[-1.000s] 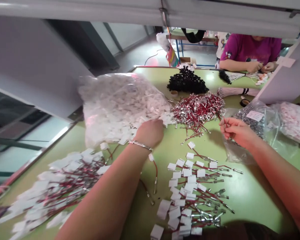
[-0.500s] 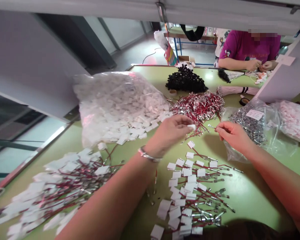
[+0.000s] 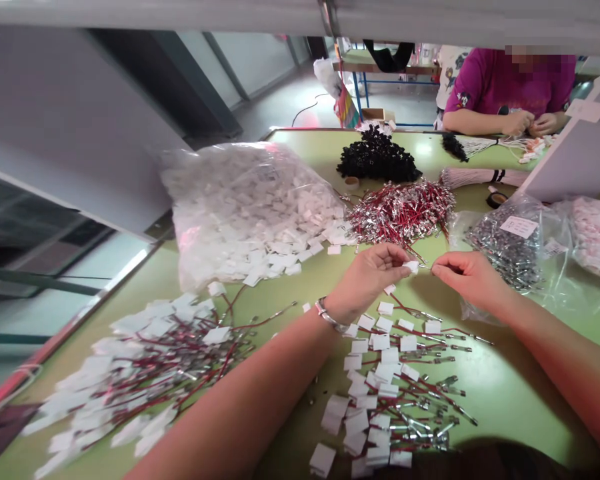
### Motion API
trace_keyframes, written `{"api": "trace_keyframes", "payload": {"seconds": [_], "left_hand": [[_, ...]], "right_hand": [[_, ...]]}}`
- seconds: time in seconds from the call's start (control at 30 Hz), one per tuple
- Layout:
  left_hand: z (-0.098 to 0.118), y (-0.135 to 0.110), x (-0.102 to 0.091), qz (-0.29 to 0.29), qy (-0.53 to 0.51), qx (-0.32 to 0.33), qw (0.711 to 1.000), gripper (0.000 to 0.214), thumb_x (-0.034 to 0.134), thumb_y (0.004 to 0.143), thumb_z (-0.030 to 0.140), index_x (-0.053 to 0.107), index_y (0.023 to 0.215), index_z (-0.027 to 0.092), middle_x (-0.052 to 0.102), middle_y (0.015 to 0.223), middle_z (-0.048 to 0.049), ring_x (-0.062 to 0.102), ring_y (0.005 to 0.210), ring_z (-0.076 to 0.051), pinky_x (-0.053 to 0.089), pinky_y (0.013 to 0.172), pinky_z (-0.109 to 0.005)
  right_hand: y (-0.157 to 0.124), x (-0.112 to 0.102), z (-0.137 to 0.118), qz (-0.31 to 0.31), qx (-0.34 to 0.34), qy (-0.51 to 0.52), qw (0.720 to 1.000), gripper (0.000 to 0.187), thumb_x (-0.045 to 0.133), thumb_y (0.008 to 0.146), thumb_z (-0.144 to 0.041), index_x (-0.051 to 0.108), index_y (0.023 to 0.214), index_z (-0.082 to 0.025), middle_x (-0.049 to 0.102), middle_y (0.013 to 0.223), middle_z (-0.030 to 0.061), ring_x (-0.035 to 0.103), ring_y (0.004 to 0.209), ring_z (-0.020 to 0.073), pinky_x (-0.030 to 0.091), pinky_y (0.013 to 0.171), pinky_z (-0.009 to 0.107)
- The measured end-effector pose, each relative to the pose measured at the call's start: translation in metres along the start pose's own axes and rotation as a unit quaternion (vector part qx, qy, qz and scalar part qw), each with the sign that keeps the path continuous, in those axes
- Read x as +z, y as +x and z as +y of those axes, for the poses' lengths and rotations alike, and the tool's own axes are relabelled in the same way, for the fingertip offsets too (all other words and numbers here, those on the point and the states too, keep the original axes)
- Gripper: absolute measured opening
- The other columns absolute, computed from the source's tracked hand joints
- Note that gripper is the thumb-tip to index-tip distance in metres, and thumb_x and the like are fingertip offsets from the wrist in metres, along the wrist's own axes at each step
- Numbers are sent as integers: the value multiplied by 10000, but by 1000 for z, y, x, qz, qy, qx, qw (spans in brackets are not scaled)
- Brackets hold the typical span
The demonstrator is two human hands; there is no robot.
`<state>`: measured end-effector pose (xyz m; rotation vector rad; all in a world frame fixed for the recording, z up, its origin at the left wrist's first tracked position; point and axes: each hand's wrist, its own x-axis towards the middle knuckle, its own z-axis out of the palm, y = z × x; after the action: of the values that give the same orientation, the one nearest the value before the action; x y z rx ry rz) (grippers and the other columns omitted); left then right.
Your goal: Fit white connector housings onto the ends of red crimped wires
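Note:
My left hand pinches a small white plastic connector above the green table. My right hand faces it, fingers pinched on a red wire's metal terminal, whose tip nearly touches the connector. Behind the hands lies a heap of red wires with metal terminals. A clear bag of white connectors spills open at the left. Below the hands lie several finished wires with white connectors.
A large pile of finished wires covers the near left of the table. A black bundle and clear bags of metal parts stand behind. A person in a purple shirt works at the far side.
My left hand left the connector bag with a white connector and moved right to meet my right hand, which now holds a wire's terminal up to it.

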<state>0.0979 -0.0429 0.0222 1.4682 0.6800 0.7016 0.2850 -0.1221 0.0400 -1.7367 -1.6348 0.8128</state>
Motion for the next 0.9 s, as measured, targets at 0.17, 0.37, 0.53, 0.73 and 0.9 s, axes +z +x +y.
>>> {"api": "trace_keyframes", "payload": {"seconds": [0.17,0.37,0.53,0.73,0.9], "left_hand": [[4,-1,3,-17,45,-3,999,148,665,709,261,583,794,172,664,829,-37,576,641,-95,490,554,-248],[1,-1,7,-34,66,7,997,108,667,701,256,631,745,164,670,791,-34,579,653,-98,497,579,-245],[-6,-2,5,-23,58,-6,998,100,667,694,260,636,722,169,691,796,-40,597,663,-108,514,619,-266],[2,-3,3,-91,168,-7,982,239,621,734,268,694,938,168,695,746,-41,592,606,-118,500,584,-270],[9,-4,-1,-224,356,114,900,320,535,747,199,713,1012,196,715,901,-76,625,821,-171,487,802,-342]], "right_hand": [[0,-1,-1,-15,-10,-85,996,229,493,831,-289,598,648,-200,513,563,-17,415,530,109,317,530,267],[-1,9,0,-6,-52,-158,986,223,459,869,-290,609,727,-205,597,613,13,470,558,130,316,546,277],[-1,22,2,2,-46,-122,991,239,463,880,-306,571,693,-203,587,610,9,469,565,128,334,551,269],[4,-9,-5,-127,-29,-122,984,250,485,867,-305,563,652,-203,623,640,14,502,572,123,355,540,262],[13,-74,33,-65,-32,-308,949,158,518,810,-258,675,800,-239,664,792,44,561,694,184,397,632,322]]}}
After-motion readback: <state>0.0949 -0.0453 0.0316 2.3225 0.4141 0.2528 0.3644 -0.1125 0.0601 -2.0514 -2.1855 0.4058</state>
